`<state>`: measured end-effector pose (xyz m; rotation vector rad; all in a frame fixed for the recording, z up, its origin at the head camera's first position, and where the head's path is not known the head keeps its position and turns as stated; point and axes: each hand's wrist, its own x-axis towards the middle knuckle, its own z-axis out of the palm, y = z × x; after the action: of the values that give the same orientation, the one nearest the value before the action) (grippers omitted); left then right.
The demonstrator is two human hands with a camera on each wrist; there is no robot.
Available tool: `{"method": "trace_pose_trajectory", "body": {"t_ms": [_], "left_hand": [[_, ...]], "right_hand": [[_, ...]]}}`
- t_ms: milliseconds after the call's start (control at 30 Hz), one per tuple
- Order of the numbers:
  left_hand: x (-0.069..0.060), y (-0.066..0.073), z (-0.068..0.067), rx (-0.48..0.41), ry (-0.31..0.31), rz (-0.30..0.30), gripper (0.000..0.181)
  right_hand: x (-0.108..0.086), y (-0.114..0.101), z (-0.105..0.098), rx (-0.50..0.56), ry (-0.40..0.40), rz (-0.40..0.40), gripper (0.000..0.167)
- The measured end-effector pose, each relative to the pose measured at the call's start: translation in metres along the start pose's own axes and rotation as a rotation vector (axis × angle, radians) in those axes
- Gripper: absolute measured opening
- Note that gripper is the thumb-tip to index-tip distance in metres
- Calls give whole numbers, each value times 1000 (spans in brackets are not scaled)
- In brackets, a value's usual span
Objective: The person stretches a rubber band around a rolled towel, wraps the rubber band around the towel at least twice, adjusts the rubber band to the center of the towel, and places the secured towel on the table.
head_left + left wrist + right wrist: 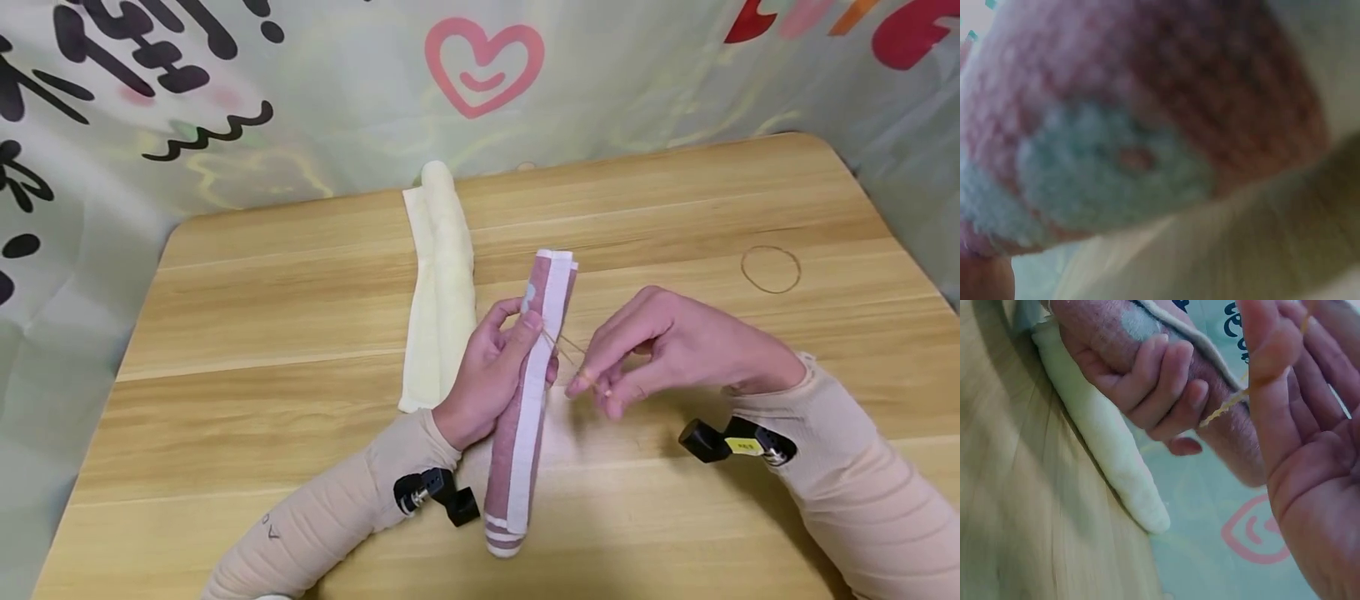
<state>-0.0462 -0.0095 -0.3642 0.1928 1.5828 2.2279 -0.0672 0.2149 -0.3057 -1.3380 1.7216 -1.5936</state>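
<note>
My left fingers (1174,369) clamp the rolled mauve towel (517,467); my right fingers (611,346) pinch the stretched rubber band (1225,408), which I'd tension evenly.

Clock centred on your held towel roll (531,400): second roll (452,283) at 11 o'clock; loose band (800,270) at 2, past your right hand (667,346). Both on table (285,317).

Head pic bright, w/ soft shadows on table (262,325); 2 wrist pics dimmer, towel (1097,81) v. blurry in L.
</note>
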Motion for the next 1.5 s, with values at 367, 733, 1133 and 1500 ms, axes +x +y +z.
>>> {"method": "trace_pose_trajectory", "body": {"t_ms": [367,733,1133,1500], "left_hand": [[2,-2,-2,3,28,-16,12],[3,-6,-2,39,17,-16,12],[3,-6,-1,19,13,27,7],[1,-3,0,-2,72,77,8]], "right_hand": [[9,-7,12,3,101,-416,39],[26,-9,37,-178,376,-650,56],[34,-6,43,-808,670,-630,59],[27,-2,38,-1265,768,-307,70]]}}
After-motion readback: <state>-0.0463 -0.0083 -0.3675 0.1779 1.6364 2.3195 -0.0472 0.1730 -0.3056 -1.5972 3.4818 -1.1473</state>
